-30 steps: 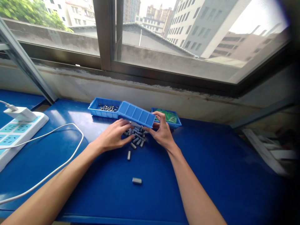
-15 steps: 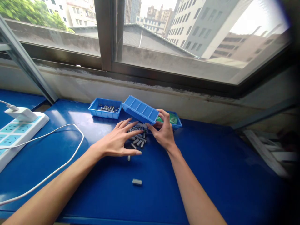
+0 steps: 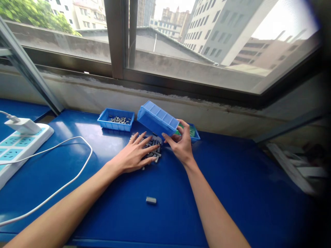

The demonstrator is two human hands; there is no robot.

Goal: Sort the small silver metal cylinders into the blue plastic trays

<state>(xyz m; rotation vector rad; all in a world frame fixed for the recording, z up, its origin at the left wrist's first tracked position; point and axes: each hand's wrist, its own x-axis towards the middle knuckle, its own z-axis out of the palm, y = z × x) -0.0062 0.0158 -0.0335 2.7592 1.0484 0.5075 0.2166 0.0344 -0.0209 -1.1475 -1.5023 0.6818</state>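
well, the left hand (image 3: 134, 154) lies palm down, fingers spread over the pile (image 3: 158, 155) of dark metal pieces. the right hand (image 3: 183, 145) pinches the right end of a tipped box (image 3: 159, 119), just behind and to the right of the pile. its opening seems turned toward the pile, though whether its rim touches the table (image 3: 124, 213) i cannot tell. i'd keep that pinch firm and the rim low, and work the spread fingers gently so that pieces don't scatter. one loose piece (image 3: 151, 200) lies well in front of the pile, easy to miss. a box of small metal bits (image 3: 115, 126) sits behind and left of the pile, a box of green things (image 3: 196, 135) behind and right, partly hidden; best not to bump either.
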